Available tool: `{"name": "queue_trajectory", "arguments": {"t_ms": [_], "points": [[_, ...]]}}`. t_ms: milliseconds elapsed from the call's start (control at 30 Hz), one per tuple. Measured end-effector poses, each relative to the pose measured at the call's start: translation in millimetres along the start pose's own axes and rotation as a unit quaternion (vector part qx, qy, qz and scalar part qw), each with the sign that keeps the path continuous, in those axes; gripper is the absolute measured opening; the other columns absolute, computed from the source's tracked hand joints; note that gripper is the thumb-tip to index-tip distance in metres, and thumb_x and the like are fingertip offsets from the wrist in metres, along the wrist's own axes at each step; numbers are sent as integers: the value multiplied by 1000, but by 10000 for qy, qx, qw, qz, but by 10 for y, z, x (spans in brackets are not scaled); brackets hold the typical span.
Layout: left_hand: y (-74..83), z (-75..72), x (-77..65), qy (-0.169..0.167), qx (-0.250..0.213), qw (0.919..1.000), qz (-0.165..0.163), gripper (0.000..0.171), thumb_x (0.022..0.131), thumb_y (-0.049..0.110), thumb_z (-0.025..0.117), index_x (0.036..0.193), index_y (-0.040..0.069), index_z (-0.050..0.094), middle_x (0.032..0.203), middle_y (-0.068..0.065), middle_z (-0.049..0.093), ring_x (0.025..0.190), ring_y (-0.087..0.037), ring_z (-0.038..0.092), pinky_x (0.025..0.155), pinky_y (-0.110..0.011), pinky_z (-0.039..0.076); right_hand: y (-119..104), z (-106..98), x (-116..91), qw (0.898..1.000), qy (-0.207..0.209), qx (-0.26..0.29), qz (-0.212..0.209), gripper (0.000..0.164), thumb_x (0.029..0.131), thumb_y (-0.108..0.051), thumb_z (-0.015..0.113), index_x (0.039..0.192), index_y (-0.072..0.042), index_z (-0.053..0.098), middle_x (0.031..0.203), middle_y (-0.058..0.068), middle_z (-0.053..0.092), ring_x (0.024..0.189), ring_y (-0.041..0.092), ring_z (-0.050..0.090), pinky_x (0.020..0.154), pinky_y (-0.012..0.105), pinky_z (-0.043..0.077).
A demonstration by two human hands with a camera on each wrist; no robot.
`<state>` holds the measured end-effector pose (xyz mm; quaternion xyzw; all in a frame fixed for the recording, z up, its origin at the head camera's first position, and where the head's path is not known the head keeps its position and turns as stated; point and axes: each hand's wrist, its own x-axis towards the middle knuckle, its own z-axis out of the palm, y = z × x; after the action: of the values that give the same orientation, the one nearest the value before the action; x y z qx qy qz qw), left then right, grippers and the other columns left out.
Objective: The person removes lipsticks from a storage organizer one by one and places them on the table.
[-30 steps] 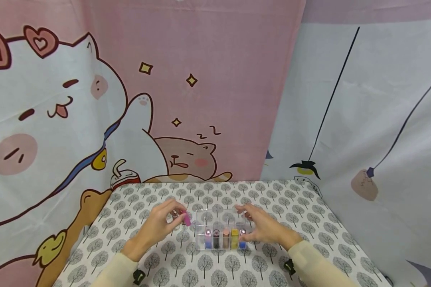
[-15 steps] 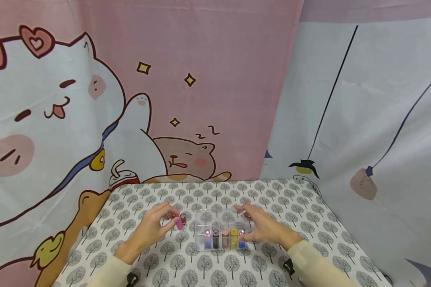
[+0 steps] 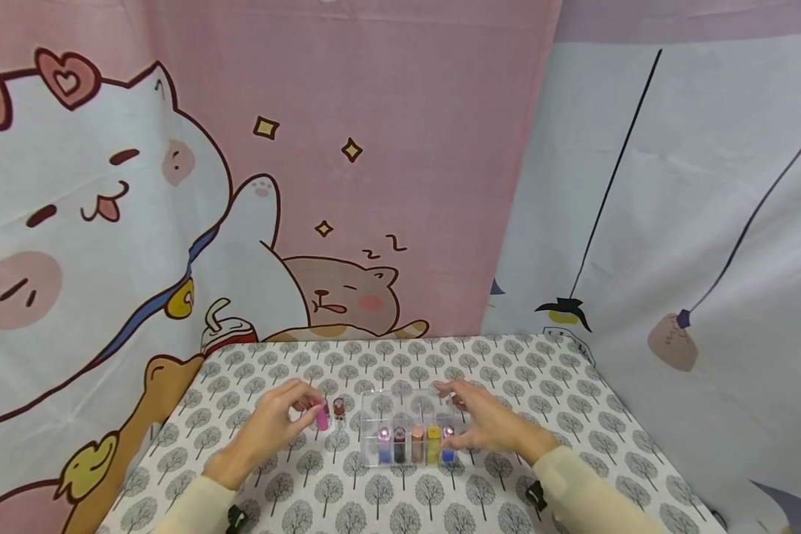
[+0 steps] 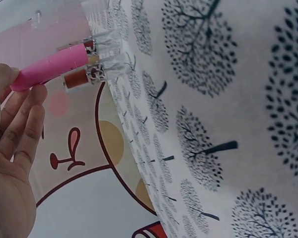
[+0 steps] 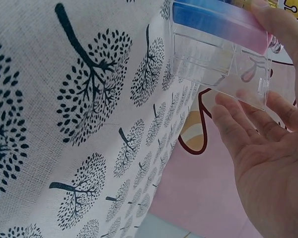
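While the clear rack (image 3: pixel 409 426) near the tabletop's middle already carries five tubes standing in its front row, the back cells look unfilled, so the sorting seems to me partly done, though I cannot tell whether tubes are going in or coming out. The left hand (image 3: pixel 275 426) pinches a pink tube (image 3: pixel 322 416) between thumb and fingertips, just left of the rack and well in from the left edge; a brown tube (image 3: pixel 339 407) stands on the cloth (image 3: pixel 507 371) between that one and the rack. The right hand (image 3: pixel 487 426) has its fingers spread and nearly straight, thumb and fingers touching the rack's right end. The head view alone shows the row of five. The left wrist view shows the pink tube (image 4: pixel 52 67) resting on the fingertips (image 4: pixel 25 111), the brown one (image 4: pixel 79 78) just behind. The right wrist view shows fingers (image 5: pixel 238 126) under the rack's wall (image 5: pixel 223 59), beside a blue tube (image 5: pixel 213 20).
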<state>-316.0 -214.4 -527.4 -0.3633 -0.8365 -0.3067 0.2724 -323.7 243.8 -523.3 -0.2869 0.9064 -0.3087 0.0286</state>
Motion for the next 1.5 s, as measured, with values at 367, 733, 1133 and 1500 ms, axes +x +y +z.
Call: {"name": "queue_trajectory", "arguments": {"t_ms": [367,733,1133,1500], "points": [[-70,-10,-87,-12,-2,9991,-419,27,91,-4,95,111,8,82,106,-2,83,88,-6,77,77,-29,73,-13,3,-8,9999,33,114,-40,112,85,-49,103,174,-13,48,165,13,65,143,40,68,117,64,65],[-140,-11,-120,-113,59,9965,-825,24,94,-5,92,111,8,81,105,-3,83,87,-8,78,79,-25,73,2,10,0,10000,72,43,-10,111,84,-53,102,173,-15,49,166,10,65,143,37,69,118,64,65],[-171,8,-162,-383,-9,9886,-1459,23,98,-4,88,117,6,80,110,-7,84,92,-11,80,84,-23,72,-10,4,-20,10000,38,39,-39,109,85,-53,101,173,-13,49,166,11,65,145,40,68,121,67,62],[-208,58,-161,-363,93,9851,-1680,22,98,-2,89,115,9,81,113,-4,83,94,-14,81,87,-36,75,-15,0,-20,10000,60,-17,20,110,85,-55,101,174,-17,48,166,6,65,144,36,68,119,64,64]]}}
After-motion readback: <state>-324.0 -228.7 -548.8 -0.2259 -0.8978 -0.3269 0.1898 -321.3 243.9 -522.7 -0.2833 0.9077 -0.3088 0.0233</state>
